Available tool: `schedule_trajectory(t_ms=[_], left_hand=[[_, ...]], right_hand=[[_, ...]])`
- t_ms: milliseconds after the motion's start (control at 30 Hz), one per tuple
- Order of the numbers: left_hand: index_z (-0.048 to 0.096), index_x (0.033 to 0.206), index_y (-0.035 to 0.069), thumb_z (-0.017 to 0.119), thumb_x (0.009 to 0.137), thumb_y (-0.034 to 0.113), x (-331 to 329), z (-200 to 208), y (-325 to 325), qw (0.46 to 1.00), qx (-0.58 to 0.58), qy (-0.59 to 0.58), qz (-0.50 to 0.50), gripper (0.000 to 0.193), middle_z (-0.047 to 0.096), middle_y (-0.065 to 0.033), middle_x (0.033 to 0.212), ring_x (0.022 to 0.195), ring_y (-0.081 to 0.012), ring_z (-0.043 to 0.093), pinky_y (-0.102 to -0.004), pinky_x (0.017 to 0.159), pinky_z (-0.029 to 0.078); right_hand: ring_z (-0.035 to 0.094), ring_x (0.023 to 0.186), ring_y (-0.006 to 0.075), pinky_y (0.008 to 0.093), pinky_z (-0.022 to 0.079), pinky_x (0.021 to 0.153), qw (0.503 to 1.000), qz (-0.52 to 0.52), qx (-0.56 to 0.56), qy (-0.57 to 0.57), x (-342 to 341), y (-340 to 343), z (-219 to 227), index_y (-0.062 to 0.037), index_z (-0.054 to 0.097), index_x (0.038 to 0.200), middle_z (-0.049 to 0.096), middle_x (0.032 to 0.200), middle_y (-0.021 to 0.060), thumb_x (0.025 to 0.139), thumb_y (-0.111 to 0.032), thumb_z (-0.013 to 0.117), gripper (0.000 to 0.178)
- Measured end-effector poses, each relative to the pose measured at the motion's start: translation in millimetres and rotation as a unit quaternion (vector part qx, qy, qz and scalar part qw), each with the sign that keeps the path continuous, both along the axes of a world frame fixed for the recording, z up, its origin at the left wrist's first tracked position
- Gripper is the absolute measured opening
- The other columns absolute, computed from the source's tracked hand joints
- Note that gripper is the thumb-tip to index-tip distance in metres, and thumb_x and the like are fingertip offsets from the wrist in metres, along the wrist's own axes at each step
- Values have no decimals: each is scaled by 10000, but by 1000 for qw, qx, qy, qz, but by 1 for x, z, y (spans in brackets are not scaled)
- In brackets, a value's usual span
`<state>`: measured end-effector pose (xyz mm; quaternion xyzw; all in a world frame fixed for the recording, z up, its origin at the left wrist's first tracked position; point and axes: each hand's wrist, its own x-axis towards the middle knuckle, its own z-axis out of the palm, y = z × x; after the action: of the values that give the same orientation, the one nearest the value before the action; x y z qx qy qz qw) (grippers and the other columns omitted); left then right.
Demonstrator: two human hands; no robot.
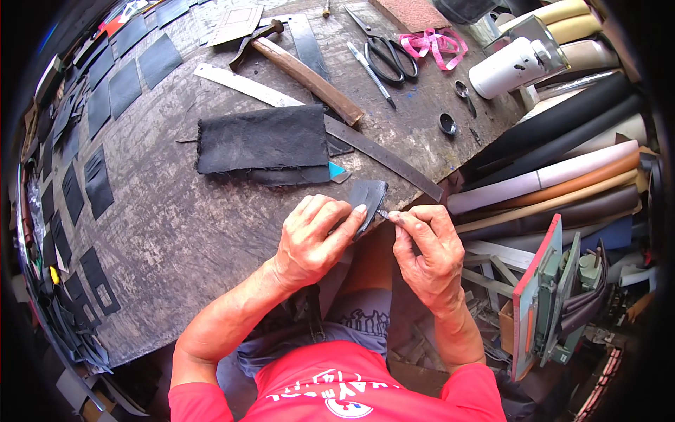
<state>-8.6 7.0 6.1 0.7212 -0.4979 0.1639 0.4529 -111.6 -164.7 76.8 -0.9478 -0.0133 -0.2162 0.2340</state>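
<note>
My left hand (314, 235) pinches a small folded piece of black leather (368, 195) at the table's near edge, its thumb lying on the face. Close by on the right, my right hand (430, 253) is closed, thumb against fingers, on a small thin dark tool (382, 213). The tool's tip meets the leather's right edge; its exact kind is too small to make out. Beyond my hands lies a frayed black cloth (264, 143), with a teal-and-grey pointed piece (337, 171) showing from under its right corner.
A long metal ruler (383, 156) runs diagonally beneath the cloth. Behind it lie a hammer (309, 79), scissors (389, 56), a pen (373, 77) and a pink tape (436, 48). A white bottle (508, 68) stands right. Black leather pieces (98, 181) cover the left; material rolls (555, 176) fill the right.
</note>
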Motion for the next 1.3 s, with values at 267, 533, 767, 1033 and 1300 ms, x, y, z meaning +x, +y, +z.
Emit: schedule_trajectory(t_ms=[267, 533, 767, 1033, 1300], left_hand=[[690, 1063, -26, 706, 679, 90, -1, 0, -1, 1000, 4, 0, -4, 401, 604, -105, 924, 804, -254, 621, -383, 668, 501], [685, 1125, 21, 739, 758, -60, 0, 5, -1, 980, -51, 186, 39, 380, 629, -127, 926, 800, -291, 646, -383, 677, 539], [440, 1481, 98, 724, 832, -97, 4, 38, 80, 874, -72, 476, 56, 735, 680, -58, 1063, 894, -93, 639, -260, 809, 523], [437, 1481, 100, 882, 713, 101, -3, 26, 212, 861, 175, 328, 348, 887, 504, -95, 1369, 1067, -191, 596, -284, 833, 528], [574, 1296, 8, 831, 791, 273, -56, 1, 194, 810, 205, 148, 529, 625, 575, -190, 1127, 1063, -360, 537, -453, 951, 440]], right_hand=[[628, 819, 293, 382, 547, 708, 1000, 3, -4, 1, -3, 3, -1, 20, 698, 1044, 601, 916, 121, 754, 90, 735, 300], [661, 859, 304, 397, 542, 764, 982, -157, -60, -85, 11, -61, -12, -1, 684, 1053, 658, 952, 143, 874, -4, 698, 180], [680, 930, 313, 416, 531, 834, 970, -233, -42, -46, 48, -160, -75, -10, 704, 996, 697, 989, 141, 915, -111, 708, 128], [632, 1033, 324, 413, 514, 915, 994, 86, 9, -69, 80, 27, -45, -20, 695, 1103, 641, 1093, 149, 873, -89, 736, 244], [601, 994, 343, 456, 469, 842, 980, 169, -106, -8, 175, 104, -75, -39, 684, 1148, 637, 977, 148, 862, -182, 720, 322]])
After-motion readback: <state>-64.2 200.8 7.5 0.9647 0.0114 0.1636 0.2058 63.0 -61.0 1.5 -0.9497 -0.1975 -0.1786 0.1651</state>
